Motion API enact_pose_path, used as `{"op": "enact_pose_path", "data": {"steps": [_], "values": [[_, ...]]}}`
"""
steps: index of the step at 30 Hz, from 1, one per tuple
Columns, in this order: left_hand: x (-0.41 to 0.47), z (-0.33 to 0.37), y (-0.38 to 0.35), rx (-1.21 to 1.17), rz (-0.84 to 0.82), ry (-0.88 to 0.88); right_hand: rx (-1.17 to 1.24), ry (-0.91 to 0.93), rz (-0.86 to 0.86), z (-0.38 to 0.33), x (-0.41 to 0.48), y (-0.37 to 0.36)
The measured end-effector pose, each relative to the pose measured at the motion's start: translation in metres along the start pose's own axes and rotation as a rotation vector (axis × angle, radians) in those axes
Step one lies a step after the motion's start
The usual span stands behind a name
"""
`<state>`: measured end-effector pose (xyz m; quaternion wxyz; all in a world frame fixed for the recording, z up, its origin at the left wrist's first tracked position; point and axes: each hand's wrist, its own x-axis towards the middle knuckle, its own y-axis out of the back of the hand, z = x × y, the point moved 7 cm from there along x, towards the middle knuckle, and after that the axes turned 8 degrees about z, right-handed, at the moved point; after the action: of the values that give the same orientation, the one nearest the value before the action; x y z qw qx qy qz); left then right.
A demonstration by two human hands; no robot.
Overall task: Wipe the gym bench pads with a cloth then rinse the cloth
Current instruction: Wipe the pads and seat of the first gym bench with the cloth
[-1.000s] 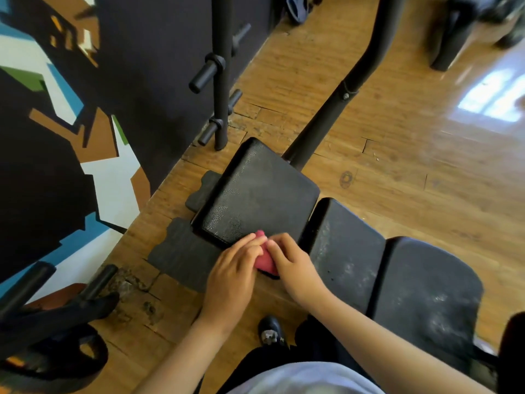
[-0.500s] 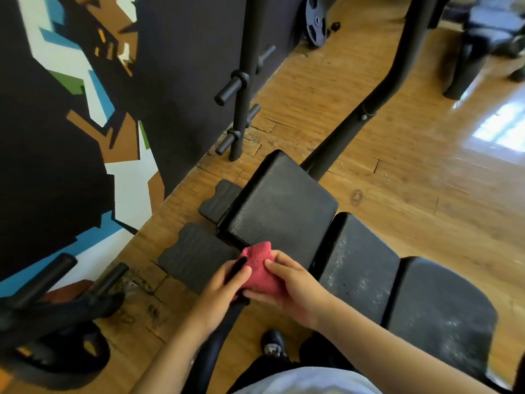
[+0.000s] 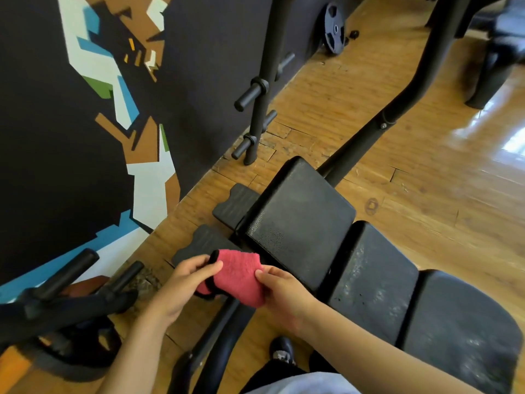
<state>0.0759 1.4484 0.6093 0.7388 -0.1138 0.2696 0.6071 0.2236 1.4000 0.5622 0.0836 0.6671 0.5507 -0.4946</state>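
While left grip (image 3: 181, 285) and right grip (image 3: 284, 294) pinch the red cloth (image 3: 238, 277), right fingertips lie hidden beneath it.

Wood floor (image 3: 426, 200) w/ black bench (image 3: 375, 282), 2 dark mats (image 3: 199, 245) beside its end.

Three bench pads (image 3: 295, 220) (image 3: 372, 282) (image 3: 460, 331); one cloth (image 3: 238, 277); two hands (image 3: 184, 282) (image 3: 284, 297); one weight plate (image 3: 334, 28); two floor mats (image 3: 235, 206) (image 3: 199, 243)

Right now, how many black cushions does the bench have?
3: the far pad beside the red cloth, the middle pad, the near pad at the right. More may be hidden.
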Motion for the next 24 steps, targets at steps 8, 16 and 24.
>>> {"op": "enact_pose_path", "data": {"steps": [8, 16, 24], "values": [[0.037, 0.017, 0.002, 0.046, 0.262, -0.095, 0.142, -0.09, -0.059, -0.014, 0.001, -0.023], [0.055, 0.019, -0.014, 0.175, 0.32, -0.203, 0.258, -0.047, -0.018, -0.006, 0.019, -0.02], [0.053, -0.002, -0.027, 0.244, 0.324, -0.148, 0.348, -0.119, 0.128, 0.015, 0.026, 0.012]]}}
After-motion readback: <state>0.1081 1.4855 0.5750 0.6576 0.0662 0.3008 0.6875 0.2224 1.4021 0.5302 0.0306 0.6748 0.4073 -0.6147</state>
